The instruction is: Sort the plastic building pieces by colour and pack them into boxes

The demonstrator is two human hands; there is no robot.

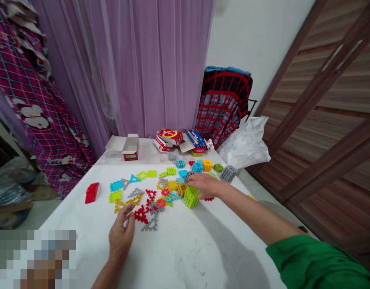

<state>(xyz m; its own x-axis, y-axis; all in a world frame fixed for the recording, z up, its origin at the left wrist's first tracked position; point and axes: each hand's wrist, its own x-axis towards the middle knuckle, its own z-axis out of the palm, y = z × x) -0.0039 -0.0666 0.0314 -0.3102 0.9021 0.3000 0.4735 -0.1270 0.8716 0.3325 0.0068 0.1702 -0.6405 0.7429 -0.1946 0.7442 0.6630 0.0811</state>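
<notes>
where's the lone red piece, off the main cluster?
Head view: the lone red piece lies near the left edge of the white tabletop, left of the blue piece and lime piece.

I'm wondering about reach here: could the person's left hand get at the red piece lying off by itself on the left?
Probably yes: the left hand looks free, and only bare tabletop shows between it and the red piece.
</notes>
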